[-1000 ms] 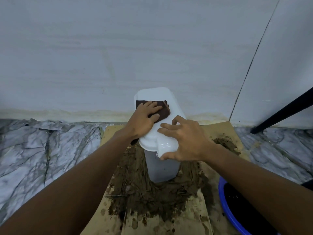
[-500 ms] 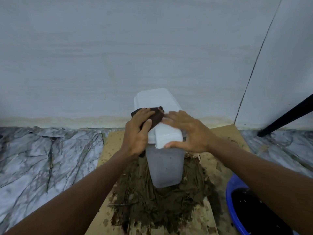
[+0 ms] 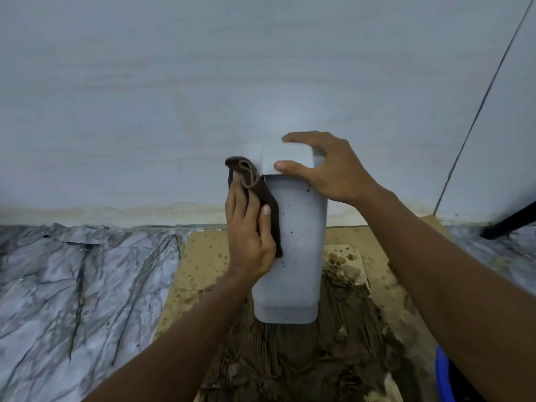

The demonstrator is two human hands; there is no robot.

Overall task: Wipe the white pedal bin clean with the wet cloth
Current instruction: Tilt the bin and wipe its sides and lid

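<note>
The fingers of the left hand (image 3: 249,236) are extended and lie flat, pointing up the frame, and they press a dark brown cloth (image 3: 268,198) against the left side wall of the bin (image 3: 298,242). The thumb rests on the cloth's front face. The top edge of the cloth folds over the fingertips at the level of the bin's rim. The right hand (image 3: 330,172) grips the lid (image 3: 287,158) at the top of the bin, with its thumb on the near edge of the lid and its fingers curled over the far edge. The bin is white, tall and rectangular. It stands at the centre of the frame between the two forearms, and its front face carries small dark specks. The bin's base sits on a patch of wet brown mud (image 3: 290,358), which is spread over a sheet of cardboard (image 3: 200,256) in the lower centre of the frame. The cardboard lies on a grey-veined marble floor (image 3: 72,285), which fills the lower left. A pale wall (image 3: 145,97) covers the upper half of the frame. The rim of a blue tub (image 3: 441,369) shows at the lower right edge. A black bar (image 3: 510,221) slants in at the right edge, above the floor.
</note>
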